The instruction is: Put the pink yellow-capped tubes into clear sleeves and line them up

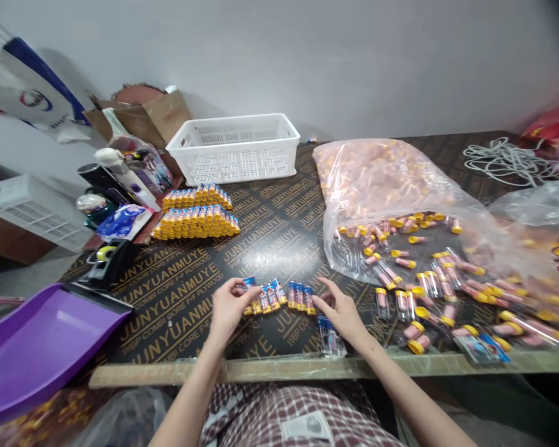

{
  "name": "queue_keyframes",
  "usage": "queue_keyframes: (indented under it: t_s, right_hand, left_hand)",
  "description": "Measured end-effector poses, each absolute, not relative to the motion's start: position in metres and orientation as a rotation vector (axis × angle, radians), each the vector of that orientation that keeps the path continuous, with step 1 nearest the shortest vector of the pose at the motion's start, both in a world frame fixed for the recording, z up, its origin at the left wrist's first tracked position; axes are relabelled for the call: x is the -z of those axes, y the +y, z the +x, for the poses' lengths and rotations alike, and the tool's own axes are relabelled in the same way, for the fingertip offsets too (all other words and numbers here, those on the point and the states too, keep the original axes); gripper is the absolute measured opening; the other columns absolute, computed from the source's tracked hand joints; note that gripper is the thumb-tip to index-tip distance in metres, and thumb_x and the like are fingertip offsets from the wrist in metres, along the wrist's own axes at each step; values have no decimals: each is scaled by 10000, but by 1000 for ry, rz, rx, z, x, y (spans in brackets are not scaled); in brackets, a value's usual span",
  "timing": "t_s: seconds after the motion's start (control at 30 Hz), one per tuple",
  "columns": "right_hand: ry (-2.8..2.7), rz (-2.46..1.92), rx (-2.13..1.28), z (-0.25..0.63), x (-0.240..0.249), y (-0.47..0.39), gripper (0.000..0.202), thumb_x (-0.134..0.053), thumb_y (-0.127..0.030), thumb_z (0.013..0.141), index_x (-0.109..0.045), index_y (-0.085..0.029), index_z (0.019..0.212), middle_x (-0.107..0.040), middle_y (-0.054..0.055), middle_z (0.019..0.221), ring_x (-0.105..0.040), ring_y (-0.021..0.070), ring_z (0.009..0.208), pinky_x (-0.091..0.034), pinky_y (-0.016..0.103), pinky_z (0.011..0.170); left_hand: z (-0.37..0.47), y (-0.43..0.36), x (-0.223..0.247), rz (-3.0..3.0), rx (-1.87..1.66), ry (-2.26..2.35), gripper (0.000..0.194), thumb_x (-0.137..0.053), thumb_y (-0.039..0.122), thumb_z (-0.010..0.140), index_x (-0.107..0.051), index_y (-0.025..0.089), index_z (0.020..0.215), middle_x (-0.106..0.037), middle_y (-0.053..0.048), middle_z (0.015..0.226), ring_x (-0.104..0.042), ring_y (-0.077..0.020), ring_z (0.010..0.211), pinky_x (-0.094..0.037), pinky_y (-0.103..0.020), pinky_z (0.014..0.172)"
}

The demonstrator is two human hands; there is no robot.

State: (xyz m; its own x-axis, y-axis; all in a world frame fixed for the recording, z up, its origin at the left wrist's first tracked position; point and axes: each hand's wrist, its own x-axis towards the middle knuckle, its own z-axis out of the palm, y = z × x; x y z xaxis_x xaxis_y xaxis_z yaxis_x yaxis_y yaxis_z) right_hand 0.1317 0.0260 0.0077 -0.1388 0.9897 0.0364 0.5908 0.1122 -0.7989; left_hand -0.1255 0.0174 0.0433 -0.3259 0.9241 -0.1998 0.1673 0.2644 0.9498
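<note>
Small tubes with blue printed labels and yellow caps lie side by side in front of me, in a left group [271, 295] and a right group [300, 297]. At the left end, my left hand [229, 305] has its thumb and fingertips closed around the end tubes. My right hand [343, 313] is at the other end, thumb and index finger apart, its thumb close to the last tube; I cannot tell if they touch. Below its fingers lies a pile of clear printed sleeves [330, 338]. Finished-looking labelled tubes [195, 214] are stacked in rows farther back.
A large clear bag [377, 174] spills unlabelled pink tubes with yellow caps [440, 279] across the right side. A white basket [235, 152] stands at the back. Left are bottles [121, 171], a tape dispenser [106, 261] and a purple dustpan [41, 354]. White cord [503, 161] lies back right.
</note>
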Motion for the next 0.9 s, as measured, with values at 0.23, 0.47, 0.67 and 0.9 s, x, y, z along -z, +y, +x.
queue_keyframes:
  t_s: [0.23,0.47,0.67,0.9]
  right_hand:
    - [-1919,-1560,-824,119,14,45,386,-499,-270,780,-537,-166,1150,-607,-20,585,-589,157,531,-459,269,591]
    - [-1951,-1490,-813,114,14,63,355,-506,-272,783,-553,-188,1125,-613,-12,638,-578,151,546,-476,283,603]
    - [-1971,-1445,-759,112,17,60,464,-585,-318,739,-548,-159,1174,-631,48,839,-579,151,618,-501,312,645]
    - [-1959,-1416,-753,113,23,59,417,-536,-251,766,-552,-161,1173,-618,40,829,-592,141,646,-526,286,622]
  left_hand:
    - [-233,3,-9,1228,-668,2315,452,-654,615,570,-596,181,683,-604,-13,510,-584,-202,545,-391,-272,552]
    - [-219,2,-25,1435,-260,2476,522,-394,633,781,-673,191,790,-681,-114,718,-631,-278,712,-420,-320,607]
    - [-140,23,-26,2182,-494,2059,396,-415,422,875,-625,165,1091,-614,-136,1173,-515,-266,1123,-354,-396,971]
    - [-90,20,-7,2429,-359,1565,527,-357,502,882,-469,188,1289,-473,-123,1356,-367,-278,1288,-162,-537,1082]
